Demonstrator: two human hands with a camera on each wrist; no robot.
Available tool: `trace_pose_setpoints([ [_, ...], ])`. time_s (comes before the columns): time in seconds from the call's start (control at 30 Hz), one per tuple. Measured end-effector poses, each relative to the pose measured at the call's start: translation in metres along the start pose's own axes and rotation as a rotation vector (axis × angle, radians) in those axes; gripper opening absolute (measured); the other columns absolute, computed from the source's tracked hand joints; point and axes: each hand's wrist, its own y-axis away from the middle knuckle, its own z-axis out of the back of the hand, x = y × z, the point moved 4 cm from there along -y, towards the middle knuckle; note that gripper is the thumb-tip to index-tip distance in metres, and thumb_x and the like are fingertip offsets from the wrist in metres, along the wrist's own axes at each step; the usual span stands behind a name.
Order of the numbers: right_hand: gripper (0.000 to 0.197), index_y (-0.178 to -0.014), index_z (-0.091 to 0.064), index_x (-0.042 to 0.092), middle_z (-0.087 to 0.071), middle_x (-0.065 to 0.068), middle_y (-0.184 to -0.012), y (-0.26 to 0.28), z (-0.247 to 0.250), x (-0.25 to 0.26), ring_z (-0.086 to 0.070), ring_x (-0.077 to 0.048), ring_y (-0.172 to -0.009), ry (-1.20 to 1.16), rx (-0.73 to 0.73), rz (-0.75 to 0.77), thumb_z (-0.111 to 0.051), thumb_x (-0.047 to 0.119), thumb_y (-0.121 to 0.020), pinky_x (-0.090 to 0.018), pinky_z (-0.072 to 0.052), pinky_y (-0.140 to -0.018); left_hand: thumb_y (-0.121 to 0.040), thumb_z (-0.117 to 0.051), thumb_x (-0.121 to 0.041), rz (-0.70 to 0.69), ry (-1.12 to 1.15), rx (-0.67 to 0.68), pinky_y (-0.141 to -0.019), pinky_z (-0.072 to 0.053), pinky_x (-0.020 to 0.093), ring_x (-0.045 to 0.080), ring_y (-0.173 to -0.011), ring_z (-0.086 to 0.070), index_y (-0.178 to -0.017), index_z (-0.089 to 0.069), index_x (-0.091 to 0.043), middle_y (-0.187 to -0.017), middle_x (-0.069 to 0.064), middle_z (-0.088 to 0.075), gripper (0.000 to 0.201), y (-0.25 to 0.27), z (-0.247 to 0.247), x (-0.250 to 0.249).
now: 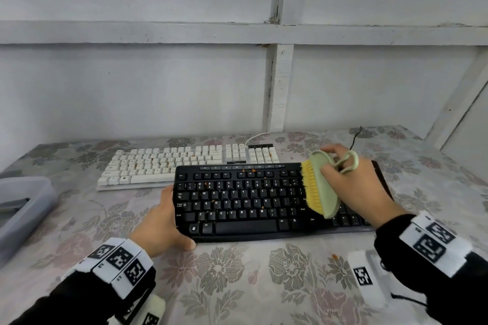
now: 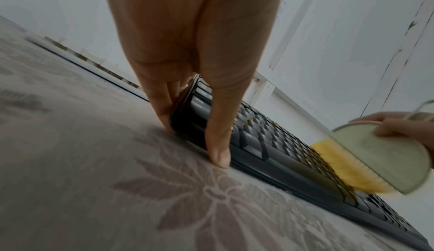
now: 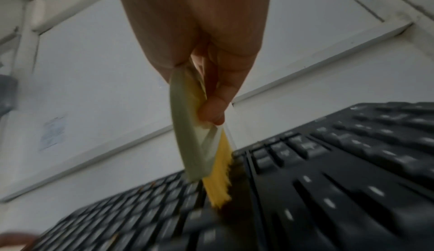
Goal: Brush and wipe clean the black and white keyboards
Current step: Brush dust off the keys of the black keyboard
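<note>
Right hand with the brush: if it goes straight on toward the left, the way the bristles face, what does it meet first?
Probably the crumbs on the black keyboard, since the brush in the right hand faces them; beyond them, the left hand.

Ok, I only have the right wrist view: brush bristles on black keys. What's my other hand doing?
Observer: The left hand grips the left end of the black keyboard, thumb at its front edge.
Operator: Any crumbs left on it?
Observer: Yes, orange crumbs sit on the top rows, left of the brush.
Operator: And the white one?
Observer: The white keyboard lies just behind, with orange specks among its keys too.
</note>
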Motion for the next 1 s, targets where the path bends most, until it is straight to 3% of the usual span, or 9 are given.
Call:
trace_pose_setpoints([
  [0.1,0.017,-0.101,-0.059,0.023,-0.063,0.007,-0.079,0.026,-0.003,-0.01,-0.058,-0.01,-0.065,0.032,0.061,0.007,-0.055,0.012,-0.089,-0.013,-0.042,-0.051,-0.056,-0.084,-0.004,-0.007,-0.006,-0.001,-0.068,-0.04,0.018,0.011,-0.088,-0.056,-0.141,-0.008,-0.024,-0.096,-0.011,-0.056,0.116,-0.002,0.0,0.002],
  [0.23,0.018,-0.095,-0.064,0.025,-0.064,0.006,-0.082,0.038,0.004,-0.017,-0.057,-0.009,-0.067,0.046,0.179,-0.06,-0.056,0.011,-0.087,-0.012,-0.041,-0.05,-0.055,-0.085,-0.005,-0.007,-0.002,0.001,-0.066,-0.04,0.017,0.009,-0.086,-0.056,-0.141,-0.008,-0.026,-0.096,-0.011,-0.057,0.117,-0.002,0.0,0.003],
  [0.33,0.02,-0.098,-0.066,0.025,-0.066,0.005,-0.091,0.021,0.019,-0.009,-0.061,-0.009,-0.078,-0.019,0.083,-0.046,-0.056,0.013,-0.087,-0.019,-0.044,-0.058,-0.055,-0.085,-0.005,-0.003,-0.001,0.003,-0.069,-0.041,0.019,0.01,-0.088,-0.057,-0.141,-0.007,-0.026,-0.096,-0.011,-0.057,0.118,-0.002,0.0,0.003],
  [0.4,0.023,-0.104,-0.064,0.025,-0.065,0.006,-0.089,0.007,0.022,0.001,-0.061,-0.01,-0.075,-0.058,-0.002,0.001,-0.055,0.011,-0.087,-0.022,-0.046,-0.057,-0.055,-0.085,-0.005,-0.004,-0.001,0.006,-0.07,-0.041,0.019,0.011,-0.089,-0.057,-0.141,-0.007,-0.026,-0.097,-0.012,-0.057,0.119,-0.002,0.0,0.003],
  [0.53,0.025,-0.107,-0.057,0.028,-0.06,0.008,-0.077,-0.013,0.012,0.009,-0.056,-0.011,-0.063,-0.049,-0.06,0.008,-0.053,0.011,-0.089,-0.011,-0.04,-0.046,-0.055,-0.085,-0.005,0.0,-0.003,0.005,-0.076,-0.041,0.023,0.015,-0.092,-0.056,-0.142,-0.006,-0.025,-0.097,-0.011,-0.055,0.119,-0.002,0.0,0.003],
  [0.63,0.024,-0.111,-0.057,0.025,-0.059,0.008,-0.072,-0.005,0.006,0.005,-0.051,-0.008,-0.056,-0.024,-0.011,-0.025,-0.052,0.014,-0.091,-0.01,-0.037,-0.042,-0.054,-0.086,-0.006,-0.002,-0.002,0.001,-0.072,-0.041,0.021,0.013,-0.091,-0.057,-0.142,-0.006,-0.026,-0.097,-0.011,-0.056,0.12,-0.003,-0.001,0.004],
  [0.83,0.018,-0.095,-0.061,0.026,-0.06,0.006,-0.074,0.038,-0.001,-0.011,-0.05,-0.005,-0.056,0.054,0.171,-0.039,-0.055,0.011,-0.088,-0.011,-0.038,-0.048,-0.056,-0.085,-0.003,-0.014,0.01,0.004,-0.065,-0.038,0.013,0.009,-0.089,-0.055,-0.142,-0.007,-0.025,-0.097,-0.014,-0.054,0.118,-0.002,-0.001,0.003],
  [1.0,0.019,-0.095,-0.066,0.027,-0.065,0.005,-0.091,0.027,0.017,-0.011,-0.06,-0.009,-0.078,0.03,0.145,-0.079,-0.056,0.014,-0.086,-0.019,-0.044,-0.059,-0.056,-0.085,-0.003,-0.011,0.014,0.004,-0.067,-0.038,0.014,0.011,-0.09,-0.055,-0.142,-0.007,-0.024,-0.097,-0.015,-0.053,0.119,-0.002,0.0,0.003],
])
